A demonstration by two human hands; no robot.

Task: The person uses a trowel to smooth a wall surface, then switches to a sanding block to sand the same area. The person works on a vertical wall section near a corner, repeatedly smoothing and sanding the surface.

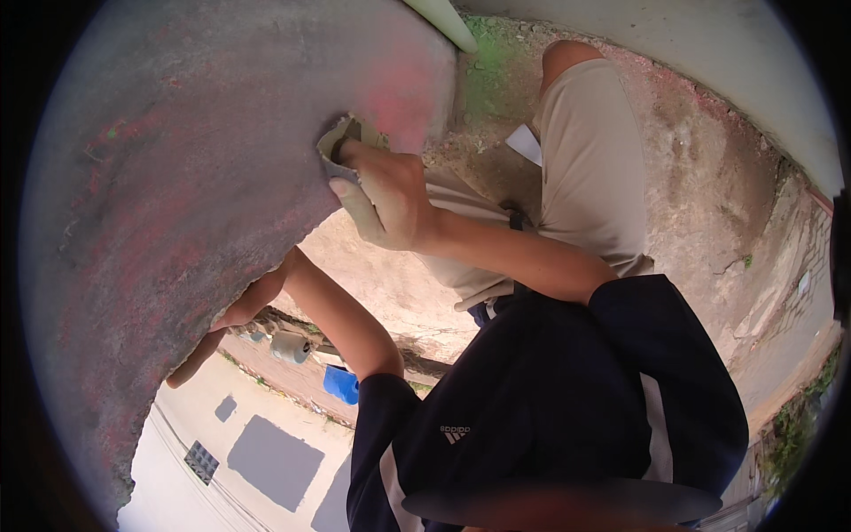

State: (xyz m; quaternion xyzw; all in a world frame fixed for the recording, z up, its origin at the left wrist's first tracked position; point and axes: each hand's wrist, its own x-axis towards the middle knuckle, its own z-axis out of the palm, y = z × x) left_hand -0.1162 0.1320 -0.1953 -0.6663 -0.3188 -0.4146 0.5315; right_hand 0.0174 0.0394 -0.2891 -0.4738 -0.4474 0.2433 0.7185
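A rough grey surface (pixel 204 168) with red and pink stains and a ragged edge fills the left side. My right hand (pixel 393 193) is closed around a curled, greyish-beige sheet that looks like sandpaper (pixel 331 149), held against this surface near a pink patch. Lower left, my left hand (pixel 253 304) is at the ragged edge. It is partly hidden behind the grey surface, with a finger stretched out along the edge and nothing visible in it.
My bent leg in beige trousers (pixel 594 151) is over dusty ground (pixel 700 204). A pale pipe (pixel 443 22) and green-stained soil (pixel 496 66) are at the top. A blue container (pixel 340 384) and a whitish bucket-like object (pixel 290 347) lie beyond my left arm. A pale wall (pixel 691 44) curves along the upper right.
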